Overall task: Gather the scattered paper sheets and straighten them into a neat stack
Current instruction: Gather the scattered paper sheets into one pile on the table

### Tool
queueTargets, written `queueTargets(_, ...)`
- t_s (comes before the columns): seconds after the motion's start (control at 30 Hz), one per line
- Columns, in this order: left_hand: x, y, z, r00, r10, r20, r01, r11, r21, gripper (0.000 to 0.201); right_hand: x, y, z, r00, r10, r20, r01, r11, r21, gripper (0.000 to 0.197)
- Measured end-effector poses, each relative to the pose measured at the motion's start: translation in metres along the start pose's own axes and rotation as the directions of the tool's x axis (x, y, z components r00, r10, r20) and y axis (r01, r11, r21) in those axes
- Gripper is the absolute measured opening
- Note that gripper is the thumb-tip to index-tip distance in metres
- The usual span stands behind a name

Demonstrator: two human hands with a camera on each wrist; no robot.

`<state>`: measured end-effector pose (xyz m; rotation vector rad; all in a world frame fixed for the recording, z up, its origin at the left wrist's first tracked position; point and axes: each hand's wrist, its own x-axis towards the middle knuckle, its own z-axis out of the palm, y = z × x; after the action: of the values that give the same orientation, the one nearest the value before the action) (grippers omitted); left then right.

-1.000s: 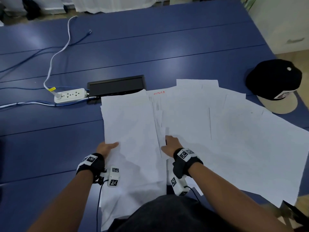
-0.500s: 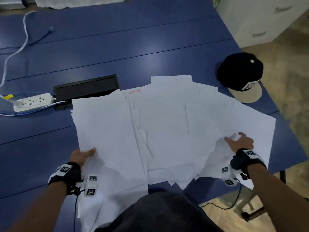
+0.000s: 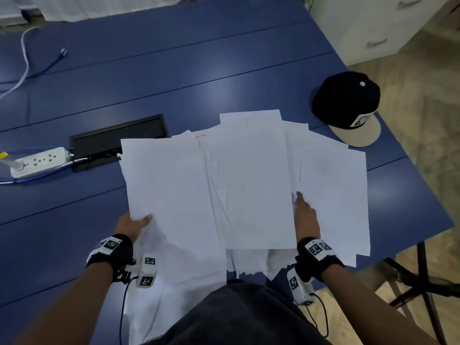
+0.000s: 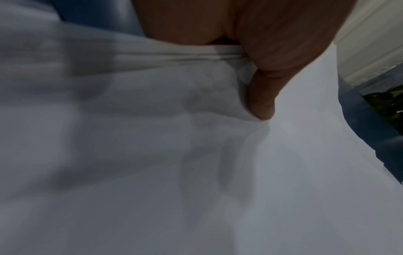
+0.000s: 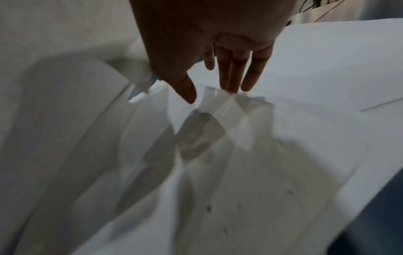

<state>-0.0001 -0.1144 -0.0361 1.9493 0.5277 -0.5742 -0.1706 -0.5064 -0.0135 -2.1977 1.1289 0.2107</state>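
Several white paper sheets (image 3: 254, 183) lie overlapped on the blue table (image 3: 199, 70), some hanging over its near edge. My left hand (image 3: 132, 224) grips the left edge of the left pile (image 3: 169, 195), thumb on top and fingers underneath. In the left wrist view the thumb (image 4: 261, 96) pinches down on the layered paper edge (image 4: 196, 57). My right hand (image 3: 305, 212) lies with fingers straight between the middle sheets and the right-hand sheets (image 3: 333, 195). In the right wrist view its fingertips (image 5: 231, 82) press on crumpled paper (image 5: 305, 86).
A black cap (image 3: 348, 105) with a tan brim sits just beyond the papers at the right. A black cable hatch (image 3: 119, 135) and a white power strip (image 3: 39, 161) with cords lie at the left. The table's right edge (image 3: 423, 195) is close to the outer sheets.
My right hand has swept from the far right back toward the middle, pulling the right sheets inward so the spread is narrower. My left hand keeps its hold on the left edge.
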Motion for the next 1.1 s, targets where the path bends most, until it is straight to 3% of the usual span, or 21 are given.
queueTargets(0.07,-0.002,0.001,-0.002,1.0,0.001,-0.014,-0.001,1.0,0.004,0.043,0.002,0.002,-0.003,0.997,0.0,-0.076,0.004,0.999,0.052,0.05)
queueTargets(0.17,-0.006,0.0,-0.012,0.999,-0.002,-0.055,0.004,0.999,0.033,0.043,0.017,0.01,-0.017,0.977,0.164,-0.136,-0.164,0.986,0.01,0.065)
queueTargets(0.27,-0.007,-0.005,-0.025,0.997,0.005,-0.078,0.0,0.998,0.064,0.046,0.037,0.031,-0.041,0.892,0.425,-0.156,-0.431,0.902,-0.004,0.082)
queueTargets(0.33,-0.007,-0.007,-0.034,0.996,0.004,-0.086,0.004,0.995,0.097,0.046,0.046,0.051,-0.055,0.844,0.521,-0.124,-0.53,0.846,-0.054,0.095)
queueTargets(0.47,-0.008,-0.008,-0.043,0.994,0.005,-0.108,0.007,0.994,0.111,0.046,0.056,0.071,-0.073,0.819,0.565,-0.095,-0.573,0.806,-0.149,0.127)
queueTargets(0.57,-0.007,-0.011,-0.045,0.994,-0.009,-0.111,0.021,0.993,0.116,0.046,0.053,0.057,-0.067,0.852,0.524,0.022,-0.503,0.828,-0.248,0.138)
queueTargets(0.67,-0.005,-0.012,-0.045,0.994,-0.008,-0.107,0.021,0.992,0.121,0.047,0.048,0.042,-0.045,0.928,0.372,0.028,-0.348,0.891,-0.29,0.131)
queueTargets(0.73,-0.006,-0.011,-0.045,0.995,-0.011,-0.099,0.023,0.993,0.12,0.046,0.046,0.037,-0.036,0.949,0.314,-0.017,-0.308,0.917,-0.253,0.125)
queueTargets(0.87,-0.006,-0.008,-0.047,0.996,-0.038,-0.084,0.047,0.993,0.112,0.045,0.052,0.038,-0.044,0.893,0.42,-0.162,-0.428,0.904,-0.015,0.113)
queueTargets(1.0,-0.008,-0.008,-0.046,0.995,-0.043,-0.091,0.051,0.994,0.094,0.046,0.059,0.029,-0.056,0.925,0.377,-0.042,-0.374,0.925,0.066,0.083)
queueTargets(1.1,-0.009,-0.006,-0.044,0.995,-0.046,-0.09,0.054,0.995,0.088,0.045,0.059,0.012,-0.05,0.955,0.293,0.044,-0.296,0.933,0.206,0.077)
